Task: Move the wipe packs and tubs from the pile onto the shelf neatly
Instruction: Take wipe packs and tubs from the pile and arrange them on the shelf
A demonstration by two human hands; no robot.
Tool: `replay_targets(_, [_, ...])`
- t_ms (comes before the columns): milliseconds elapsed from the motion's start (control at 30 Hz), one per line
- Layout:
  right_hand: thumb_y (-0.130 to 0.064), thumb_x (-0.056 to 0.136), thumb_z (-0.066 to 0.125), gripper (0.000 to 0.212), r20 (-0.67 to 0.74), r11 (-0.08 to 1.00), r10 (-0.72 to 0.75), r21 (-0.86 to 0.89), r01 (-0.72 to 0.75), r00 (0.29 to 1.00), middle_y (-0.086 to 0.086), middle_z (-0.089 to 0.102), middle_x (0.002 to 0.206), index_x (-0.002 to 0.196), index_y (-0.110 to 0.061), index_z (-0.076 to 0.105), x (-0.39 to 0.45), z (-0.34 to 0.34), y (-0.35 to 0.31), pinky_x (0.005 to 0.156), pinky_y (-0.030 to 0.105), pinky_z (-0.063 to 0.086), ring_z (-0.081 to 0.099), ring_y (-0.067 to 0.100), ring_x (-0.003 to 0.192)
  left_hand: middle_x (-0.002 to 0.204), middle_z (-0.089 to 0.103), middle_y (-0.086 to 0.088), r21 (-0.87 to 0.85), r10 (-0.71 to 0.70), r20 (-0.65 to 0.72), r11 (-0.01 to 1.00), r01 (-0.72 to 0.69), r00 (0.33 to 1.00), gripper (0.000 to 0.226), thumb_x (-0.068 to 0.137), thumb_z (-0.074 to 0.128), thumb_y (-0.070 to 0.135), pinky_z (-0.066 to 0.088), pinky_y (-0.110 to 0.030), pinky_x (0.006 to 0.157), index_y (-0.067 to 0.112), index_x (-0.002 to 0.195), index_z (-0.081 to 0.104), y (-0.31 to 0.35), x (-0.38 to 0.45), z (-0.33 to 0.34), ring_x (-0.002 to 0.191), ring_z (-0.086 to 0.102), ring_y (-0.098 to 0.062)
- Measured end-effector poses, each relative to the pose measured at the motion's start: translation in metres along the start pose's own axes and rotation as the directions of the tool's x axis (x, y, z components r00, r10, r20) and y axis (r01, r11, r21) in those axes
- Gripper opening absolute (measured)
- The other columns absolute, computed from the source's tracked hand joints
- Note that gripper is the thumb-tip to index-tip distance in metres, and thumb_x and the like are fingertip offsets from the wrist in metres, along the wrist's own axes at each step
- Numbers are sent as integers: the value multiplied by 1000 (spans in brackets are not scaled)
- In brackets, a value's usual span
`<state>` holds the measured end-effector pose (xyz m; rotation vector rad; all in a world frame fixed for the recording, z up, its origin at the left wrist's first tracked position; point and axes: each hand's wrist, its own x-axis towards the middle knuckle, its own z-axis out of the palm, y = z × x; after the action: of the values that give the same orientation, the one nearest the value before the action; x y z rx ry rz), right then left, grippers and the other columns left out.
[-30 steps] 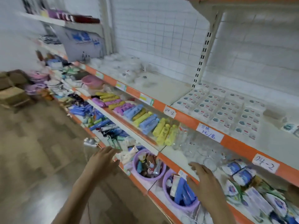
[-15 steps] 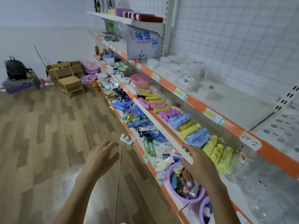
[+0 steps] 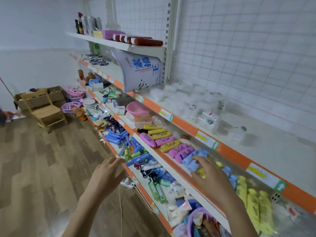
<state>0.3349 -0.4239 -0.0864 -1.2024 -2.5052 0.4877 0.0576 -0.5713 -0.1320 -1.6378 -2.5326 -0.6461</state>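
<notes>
Change: since half a second ago the view has swung further left along the aisle; the right hand (image 3: 211,177) now lies over the row of blue and yellow packs instead of the purple tub, and the left hand (image 3: 106,173) sits a little higher, by the lowest shelf's edge.
Wipe packs: a row of yellow, pink and blue packs (image 3: 168,142) lies side by side on the middle shelf (image 3: 172,165), running from near the pink bowl down to the lower right.
Right hand: fingers spread and nearly straight, fingertips over a blue pack (image 3: 191,160); whether they touch it I cannot tell; it holds nothing.
Left hand: held out flat over the floor, fingers straight and together, holding nothing, just beside the orange lip of the bottom shelf (image 3: 136,181).
Tubs: a purple tub (image 3: 193,219) full of small items stands on the bottom shelf at lower right.
Bottom shelf: a loose jumble of blue tubes (image 3: 135,159), green packs and white bits.
Top shelf: clear plastic containers (image 3: 203,106), blurred, beside a large white sack (image 3: 140,72) with blue print.
Pink bowl (image 3: 136,108): upside down on the middle shelf, further back.
Floor: wood-pattern boards; a wooden chair (image 3: 46,112) and cardboard boxes stand at the far wall, with purple and pink basins nearby.
</notes>
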Motion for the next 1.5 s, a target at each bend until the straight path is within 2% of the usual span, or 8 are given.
replay_targets(200, [-33, 90, 56, 40, -117, 1000, -27, -17, 25, 993, -10, 51, 124, 128, -28, 47, 91, -16, 17, 82, 23, 40, 50, 11, 113, 119, 58, 4, -27, 141, -27, 990, -141, 990, 36, 88, 58, 30, 44, -28, 85, 22, 123, 55, 7, 113, 16, 107, 56, -16])
replay_targets(400, [-35, 86, 60, 40, -256, 992, -114, -73, 99, 960, -13, 54, 115, 124, -32, 50, 205, -53, 29, 79, 22, 39, 52, 8, 107, 104, 65, -4, -19, 331, -87, 942, -334, 940, 31, 81, 58, 28, 49, -36, 73, 15, 109, 64, 20, 247, 11, 93, 62, -27])
replay_targets(600, [-38, 87, 58, 37, -279, 991, -116, -96, 92, 953, -14, 52, 113, 123, -32, 50, 311, -92, 37, 82, 26, 41, 51, 6, 105, 117, 58, 0, 11, 434, -86, 900, -435, 897, 34, 89, 56, 31, 43, -30, 85, 18, 120, 56, 43, 382, -2, 107, 55, -18])
replay_targets(733, [-33, 87, 60, 37, -178, 997, -40, -68, 28, 983, -8, 54, 112, 123, -26, 52, 372, -97, 57, 87, 29, 43, 52, 10, 103, 116, 56, 1, -43, 484, 54, 875, -482, 874, 33, 90, 55, 32, 48, -29, 86, 19, 121, 54, 60, 460, 10, 101, 56, -15])
replay_targets(867, [-31, 87, 61, 39, 11, 994, 79, -77, -77, 997, -3, 53, 112, 124, -22, 52, 420, -83, 79, 88, 27, 42, 53, 16, 108, 111, 60, 2, -121, 547, 291, 835, -536, 785, 33, 89, 57, 33, 46, -23, 82, 20, 120, 56, 81, 523, 44, 89, 54, -9])
replay_targets(1033, [-29, 88, 56, 53, 138, 849, 303, -490, -200, 943, 8, 43, 132, 136, -17, 38, 456, -67, 89, 93, 35, 41, 45, 25, 118, 122, 57, -8, -251, 602, 465, 793, -556, 649, 38, 91, 56, 27, 38, -24, 89, 12, 125, 52, 109, 572, 91, 108, 54, -20])
replay_targets(1167, [-33, 85, 58, 48, 134, 697, 448, -671, -252, 884, 8, 49, 127, 126, -13, 46, 471, -59, 95, 90, 35, 39, 49, 24, 113, 117, 60, -7, -284, 662, 409, 746, -602, 628, 35, 90, 57, 22, 39, -25, 88, 17, 124, 54, 107, 603, 120, 106, 55, -22])
replay_targets(1500, [-43, 82, 60, 58, -17, 570, 580, -705, -421, 814, 2, 54, 125, 132, -23, 40, 477, -41, 82, 94, 36, 32, 49, 21, 115, 125, 58, -10, -210, 827, 322, 536, -817, 460, 29, 92, 51, 19, 42, -33, 96, 11, 118, 61, 96, 628, 145, 114, 53, -26])
